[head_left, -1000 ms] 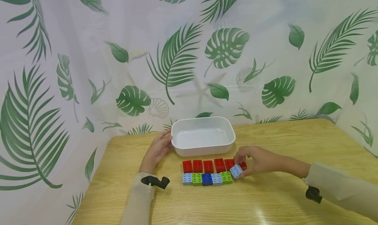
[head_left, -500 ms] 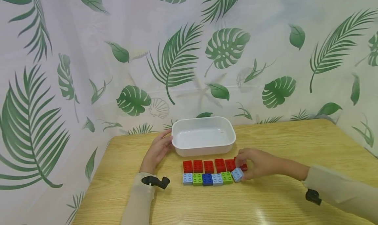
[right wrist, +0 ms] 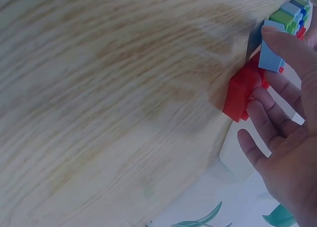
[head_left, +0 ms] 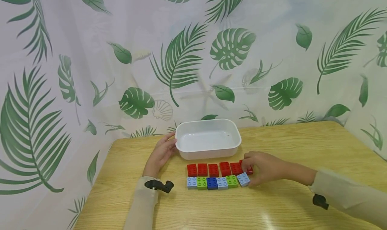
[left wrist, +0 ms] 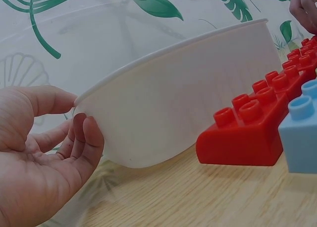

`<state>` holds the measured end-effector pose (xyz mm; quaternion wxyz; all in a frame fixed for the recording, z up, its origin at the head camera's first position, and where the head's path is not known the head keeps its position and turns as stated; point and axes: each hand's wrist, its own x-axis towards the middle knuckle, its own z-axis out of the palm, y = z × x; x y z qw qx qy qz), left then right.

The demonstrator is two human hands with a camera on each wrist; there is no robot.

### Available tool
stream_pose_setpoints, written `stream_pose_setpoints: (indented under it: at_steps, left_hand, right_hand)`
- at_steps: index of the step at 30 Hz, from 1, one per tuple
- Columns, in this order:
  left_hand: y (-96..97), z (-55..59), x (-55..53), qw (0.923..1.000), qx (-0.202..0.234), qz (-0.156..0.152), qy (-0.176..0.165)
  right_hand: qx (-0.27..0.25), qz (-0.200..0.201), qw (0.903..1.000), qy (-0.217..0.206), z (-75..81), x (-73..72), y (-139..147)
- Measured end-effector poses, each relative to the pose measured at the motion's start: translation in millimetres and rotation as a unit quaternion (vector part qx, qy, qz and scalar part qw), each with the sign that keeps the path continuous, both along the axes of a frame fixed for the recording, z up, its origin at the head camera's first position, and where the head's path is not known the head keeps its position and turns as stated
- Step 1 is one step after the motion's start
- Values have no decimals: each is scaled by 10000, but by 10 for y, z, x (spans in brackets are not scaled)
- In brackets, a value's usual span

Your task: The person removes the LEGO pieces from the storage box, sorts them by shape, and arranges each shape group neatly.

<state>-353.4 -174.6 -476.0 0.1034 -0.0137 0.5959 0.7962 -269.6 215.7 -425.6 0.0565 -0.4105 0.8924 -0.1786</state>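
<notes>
My left hand [head_left: 161, 152] holds the left end of a white plastic tub [head_left: 208, 154]. In the left wrist view its fingers [left wrist: 90, 138] curve against the tub's outer wall, and one tip is at the rim. My right hand [head_left: 266, 166] pinches a light blue toy brick [head_left: 243, 179] by its sides, thumb at the near end. That brick sits slightly turned at the right end of the front row, beside a lime green brick [head_left: 231, 181]. A red brick [right wrist: 239, 93] lies just behind, partly hidden under the right fingers.
Several red bricks [head_left: 213, 170] form a row in front of the tub. The front row also has a dark blue brick [head_left: 212, 183] and more light blue and green ones. Wooden table [head_left: 302, 149] extends right; a leaf-printed cloth [head_left: 193, 55] hangs behind.
My right hand has lowered the light blue brick to the end of the front row, and the brick has turned straighter. The left hand and tub have not moved.
</notes>
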Motion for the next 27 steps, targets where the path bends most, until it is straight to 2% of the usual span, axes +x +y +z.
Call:
stream_pose_setpoints:
  at_steps: [22, 27]
  left_hand:
    - [11, -6, -4, 10000, -45, 26, -26]
    - [12, 0, -5, 10000, -33, 3, -26]
  right_hand:
    - [166, 126, 9982, 570, -30, 21, -36]
    - [255, 54, 9979, 585, -56, 11, -29]
